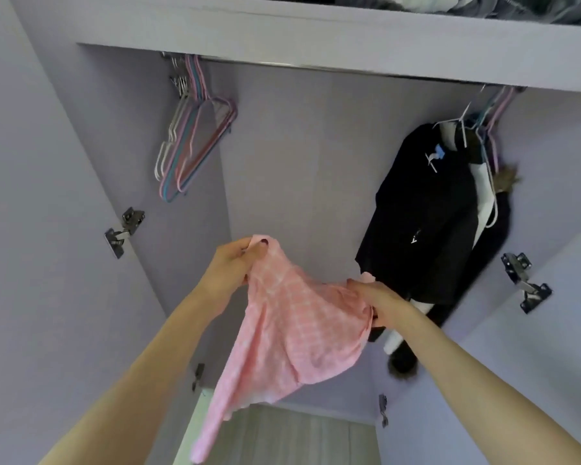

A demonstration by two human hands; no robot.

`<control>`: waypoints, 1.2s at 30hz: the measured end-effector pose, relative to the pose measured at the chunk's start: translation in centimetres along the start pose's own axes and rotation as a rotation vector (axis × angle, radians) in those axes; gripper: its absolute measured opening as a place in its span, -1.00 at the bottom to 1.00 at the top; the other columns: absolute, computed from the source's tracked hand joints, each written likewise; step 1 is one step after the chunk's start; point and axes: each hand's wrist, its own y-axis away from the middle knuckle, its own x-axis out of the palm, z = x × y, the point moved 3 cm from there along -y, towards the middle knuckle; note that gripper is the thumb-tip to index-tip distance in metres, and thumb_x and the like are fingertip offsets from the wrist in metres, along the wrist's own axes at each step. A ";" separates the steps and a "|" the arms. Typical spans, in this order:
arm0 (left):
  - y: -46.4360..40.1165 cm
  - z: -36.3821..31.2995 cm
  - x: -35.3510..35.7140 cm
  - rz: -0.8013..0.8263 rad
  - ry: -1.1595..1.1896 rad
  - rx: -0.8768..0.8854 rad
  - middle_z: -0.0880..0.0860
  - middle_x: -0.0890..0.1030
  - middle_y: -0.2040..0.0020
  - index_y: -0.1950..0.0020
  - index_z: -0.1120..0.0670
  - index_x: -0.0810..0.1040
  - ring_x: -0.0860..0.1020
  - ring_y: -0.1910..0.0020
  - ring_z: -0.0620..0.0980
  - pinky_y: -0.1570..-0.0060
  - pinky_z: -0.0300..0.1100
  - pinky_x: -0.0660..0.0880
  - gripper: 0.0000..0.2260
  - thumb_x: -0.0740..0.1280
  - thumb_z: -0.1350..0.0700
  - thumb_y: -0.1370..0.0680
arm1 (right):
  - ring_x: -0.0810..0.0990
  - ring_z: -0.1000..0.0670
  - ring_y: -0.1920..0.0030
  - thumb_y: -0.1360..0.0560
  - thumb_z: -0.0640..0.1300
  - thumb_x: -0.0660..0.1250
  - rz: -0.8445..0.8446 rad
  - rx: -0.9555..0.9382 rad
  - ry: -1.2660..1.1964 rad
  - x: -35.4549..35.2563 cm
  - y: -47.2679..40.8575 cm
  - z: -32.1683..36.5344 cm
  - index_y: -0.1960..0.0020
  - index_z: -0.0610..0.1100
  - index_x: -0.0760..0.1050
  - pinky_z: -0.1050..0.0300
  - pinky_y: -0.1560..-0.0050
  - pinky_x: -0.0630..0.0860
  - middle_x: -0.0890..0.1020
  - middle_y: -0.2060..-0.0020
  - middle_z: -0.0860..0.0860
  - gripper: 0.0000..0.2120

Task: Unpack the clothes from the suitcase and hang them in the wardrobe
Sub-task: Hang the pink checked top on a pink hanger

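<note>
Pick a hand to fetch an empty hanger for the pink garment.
Left, probably. The left hand is nearer the empty hangers bunched at the rail's left end; the right hand could hold the pink garment.

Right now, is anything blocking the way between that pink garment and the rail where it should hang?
Nothing visible does. The pink garment sits below a bare stretch of rail, between the empty hangers and the dark clothes.

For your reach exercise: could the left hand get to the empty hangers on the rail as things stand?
Probably not yet: the way to the empty hangers looks free, but the left hand grips the pink garment, as does the right hand.
</note>
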 end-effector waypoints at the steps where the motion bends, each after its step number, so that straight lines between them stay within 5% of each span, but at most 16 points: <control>1: -1.0 -0.6 0.8 0.021 -0.001 0.004 0.08 0.55 0.22 0.06 0.11 0.60 0.49 0.27 -0.03 0.20 -0.18 0.43 -0.83 0.22 0.14 -0.60 | 0.53 -0.05 0.01 -0.52 0.03 0.27 -0.029 -0.048 0.098 0.1 -0.7 0.9 -0.23 -0.22 0.43 0.06 -0.14 0.47 0.56 -0.03 -0.09 -0.60; 5: -4.6 -2.3 2.6 0.037 0.013 -0.020 0.18 0.51 0.20 -0.01 0.33 0.53 0.46 0.23 0.07 0.19 -0.09 0.40 -0.75 0.13 0.19 -0.63 | 0.54 -0.11 -0.14 -0.54 -0.16 0.28 0.009 -0.312 0.260 1.8 -1.2 6.2 -0.27 -0.32 0.43 0.08 -0.14 0.49 0.52 -0.23 -0.22 -0.64; 9: -7.3 -3.2 2.7 0.027 -0.008 -0.025 0.11 0.50 0.32 0.19 0.35 0.52 0.46 0.26 0.02 0.16 -0.12 0.40 -0.76 0.23 0.22 -0.58 | 0.60 -0.07 -0.03 -0.47 -0.27 0.37 0.343 -0.452 0.135 4.7 -0.2 9.3 0.00 -0.14 0.52 -0.06 -0.17 0.54 0.62 -0.02 -0.14 -0.87; 12: -8.8 -4.1 2.3 -0.009 -0.159 0.033 0.10 0.41 0.37 0.29 0.32 0.51 0.39 0.36 -0.05 0.26 -0.23 0.36 -0.75 0.30 0.20 -0.54 | 0.59 -0.04 -0.12 -0.41 -0.15 0.46 0.437 -0.581 0.187 7.2 -0.6 10.6 -0.19 -0.13 0.43 0.00 -0.18 0.53 0.60 -0.05 -0.04 -0.60; 14: -9.5 -4.8 2.3 -0.039 -0.279 0.123 0.05 0.29 0.38 0.41 0.23 0.44 0.29 0.40 -0.07 0.34 -0.24 0.27 -0.70 0.32 0.20 -0.53 | 0.56 0.06 -0.09 -0.39 -0.02 0.46 0.271 -0.622 0.235 8.8 -1.6 11.1 -0.25 -0.10 0.39 0.14 -0.13 0.51 0.57 -0.05 0.06 -0.50; 17: -10.6 -5.1 1.2 -0.126 -0.444 0.139 -0.01 0.40 -0.02 0.15 0.12 0.66 0.31 -0.08 -0.04 -0.20 -0.19 0.27 -0.84 0.33 0.09 -0.53 | 0.55 0.02 0.16 -0.52 0.02 0.27 -0.162 -0.731 0.312 9.7 -2.7 12.4 0.05 -0.14 0.47 0.11 0.08 0.49 0.57 0.17 0.02 -0.79; 19: -11.3 -5.2 -0.1 -0.125 -0.380 0.120 -0.02 0.46 -0.21 0.00 0.08 0.67 0.35 -0.27 -0.04 -0.34 -0.15 0.24 -0.85 0.33 0.10 -0.54 | 0.44 0.07 0.33 -0.58 -0.12 0.17 -0.245 -0.762 0.263 9.7 -3.2 13.3 0.25 -0.07 0.38 0.16 0.24 0.40 0.48 0.34 0.05 -0.78; 23: -11.4 -5.1 -2.0 -0.082 -0.274 0.122 -0.09 0.63 0.08 0.03 0.00 0.66 0.57 0.04 -0.12 0.08 -0.42 0.43 -0.78 0.24 0.21 -0.56 | 0.56 0.01 0.19 -0.57 -0.19 0.13 0.009 -0.583 -0.058 8.7 -3.6 15.0 0.10 -0.16 0.51 0.15 0.14 0.50 0.60 0.24 0.01 -0.81; 26: -11.5 -4.3 -1.9 -0.014 -0.380 0.171 -0.11 0.62 0.03 -0.04 0.06 0.64 0.56 0.00 -0.12 0.09 -0.47 0.42 -0.74 0.23 0.30 -0.52 | 0.63 -0.06 0.08 -0.56 -0.24 0.14 0.168 -0.514 -0.161 7.5 -3.9 16.2 0.02 -0.21 0.56 0.07 0.00 0.53 0.66 0.12 -0.08 -0.79; 29: -11.6 -3.0 -1.7 -0.044 -0.535 0.219 -0.07 0.55 0.02 -0.05 0.11 0.55 0.48 0.04 -0.07 0.18 -0.54 0.32 -0.77 0.27 0.36 -0.48 | 0.65 0.03 0.22 -0.55 -0.26 0.17 0.291 -0.484 -0.355 6.4 -3.4 17.5 0.11 -0.20 0.57 0.21 0.11 0.55 0.68 0.26 -0.04 -0.80; 33: -12.1 -0.7 -2.6 -0.143 -0.690 0.259 0.07 0.47 0.10 0.03 0.10 0.31 0.41 0.20 0.05 0.32 -0.26 0.32 -0.84 0.23 0.31 -0.52 | 0.64 0.01 0.26 -0.48 -0.24 0.35 0.304 -0.560 -0.237 4.7 -2.4 17.9 0.19 -0.24 0.53 0.18 0.12 0.53 0.65 0.28 -0.09 -0.91; 36: -12.6 0.1 -3.2 -0.185 -0.764 0.211 0.10 0.51 0.02 -0.08 0.14 0.40 0.46 0.14 0.07 0.17 -0.17 0.35 -0.86 0.21 0.31 -0.55 | 0.58 -0.06 0.14 -0.43 -0.24 0.41 0.189 -0.614 -0.106 3.7 -2.7 17.4 0.13 -0.24 0.53 0.10 0.02 0.45 0.60 0.19 -0.14 -0.91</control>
